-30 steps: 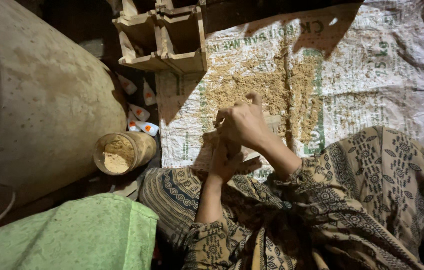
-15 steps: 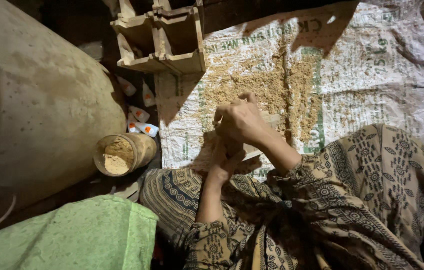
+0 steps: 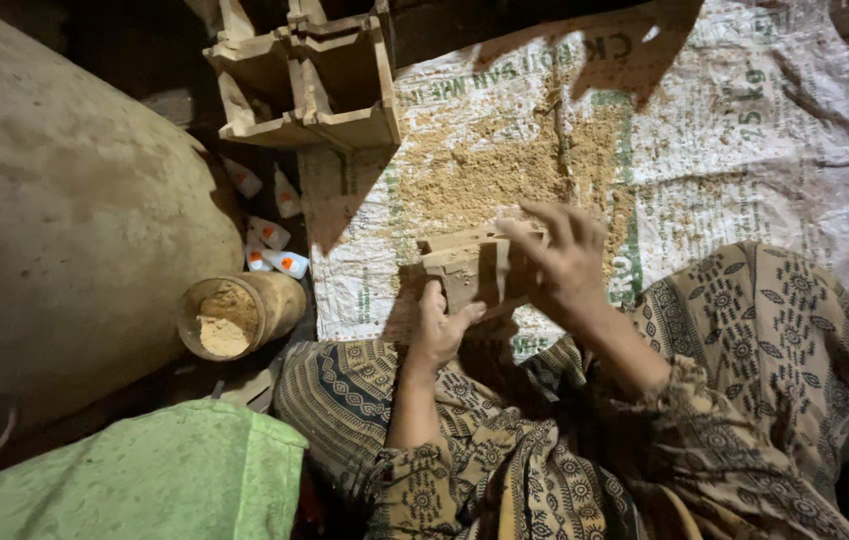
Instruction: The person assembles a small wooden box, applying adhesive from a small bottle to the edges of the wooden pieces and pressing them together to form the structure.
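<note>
Compared with the earlier frames, both hands have separated. A second ago they were bunched together over the sack; the right hand has since lifted off and opened, and the wooden block between the hands, previously covered, is exposed.

The left hand (image 3: 436,330) grips the block (image 3: 472,268) from its near-left corner. Its fingers (image 3: 431,296) are curled and pressed against the block's side, with the thumb lying along the near edge. The hand holds the block tilted slightly above the sack (image 3: 744,130).

The right hand (image 3: 566,262) is at the block's right end. Its fingers (image 3: 544,222) are spread wide, extended over the top of the block. The fingertips appear to touch the top edge; whether they press on it cannot be told.

The block sits just above the near edge of the sawdust (image 3: 504,170), which is scattered across the middle of the sack. The sack is white, printed and woven, and lies flat on the floor.

Left of the block, off the sack, a round tin (image 3: 236,312) lies tipped on its side with tan powder inside. Beyond the tin, small white bottles (image 3: 272,236) with orange marks lie in a cluster. A wooden mould (image 3: 314,75) with open compartments stands at the sack's far-left corner. A green cloth (image 3: 134,480) lies near-left of the block.
</note>
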